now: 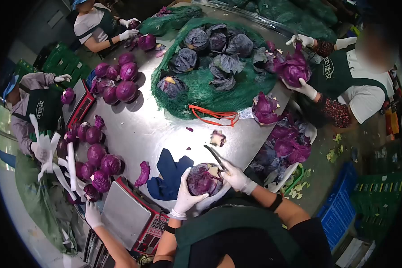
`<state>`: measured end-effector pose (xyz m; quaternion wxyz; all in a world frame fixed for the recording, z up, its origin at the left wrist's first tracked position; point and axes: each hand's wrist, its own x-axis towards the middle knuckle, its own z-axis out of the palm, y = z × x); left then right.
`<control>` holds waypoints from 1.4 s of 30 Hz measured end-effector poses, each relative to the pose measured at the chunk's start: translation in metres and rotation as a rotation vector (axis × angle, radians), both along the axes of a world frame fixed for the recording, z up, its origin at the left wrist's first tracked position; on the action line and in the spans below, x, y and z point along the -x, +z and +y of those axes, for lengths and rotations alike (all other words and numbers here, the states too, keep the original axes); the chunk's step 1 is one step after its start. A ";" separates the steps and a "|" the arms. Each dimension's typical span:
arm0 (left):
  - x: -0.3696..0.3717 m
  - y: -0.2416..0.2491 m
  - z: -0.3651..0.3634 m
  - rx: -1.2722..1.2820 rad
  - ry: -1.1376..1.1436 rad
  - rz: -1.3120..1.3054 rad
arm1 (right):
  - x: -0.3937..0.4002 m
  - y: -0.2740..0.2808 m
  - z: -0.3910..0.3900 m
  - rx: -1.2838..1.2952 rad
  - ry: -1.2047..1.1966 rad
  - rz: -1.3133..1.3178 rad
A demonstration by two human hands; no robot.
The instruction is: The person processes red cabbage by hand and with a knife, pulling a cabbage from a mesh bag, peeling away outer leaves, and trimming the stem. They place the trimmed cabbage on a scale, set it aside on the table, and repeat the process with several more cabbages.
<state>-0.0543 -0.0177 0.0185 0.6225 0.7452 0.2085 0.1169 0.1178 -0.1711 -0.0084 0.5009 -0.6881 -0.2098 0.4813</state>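
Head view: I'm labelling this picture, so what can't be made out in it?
Head view:
- Underside of the held cabbage: hidden by its top and the left hand.
- Gripped end of the dark tool: inside the right hand.
- Key labels on the nearest scale: too small.
- Bottom of the white bin: under leaves.
- Lower-left co-worker: body cut off by the bottom edge.

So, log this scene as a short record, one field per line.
Left hand: white-gloved, grip on the side of a purple cabbage
Right hand: white-gloved, holding a dark knife-like tool at the cabbage
Near the hands: dark blue cloth, pale cut piece
Far side: green net bag with darker cabbages, orange strap
Left side: loose purple cabbages, red-framed scale
Right side: co-worker holding a leafy cabbage
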 end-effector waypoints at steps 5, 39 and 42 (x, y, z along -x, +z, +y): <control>-0.015 0.008 0.010 0.457 0.100 0.049 | -0.017 0.036 -0.017 -0.187 0.200 -0.240; -0.041 0.003 0.014 -0.432 -0.269 0.089 | -0.110 -0.009 0.018 0.286 0.045 -0.890; -0.030 0.005 0.007 -0.283 0.010 0.172 | -0.081 0.024 0.006 0.134 0.051 -0.741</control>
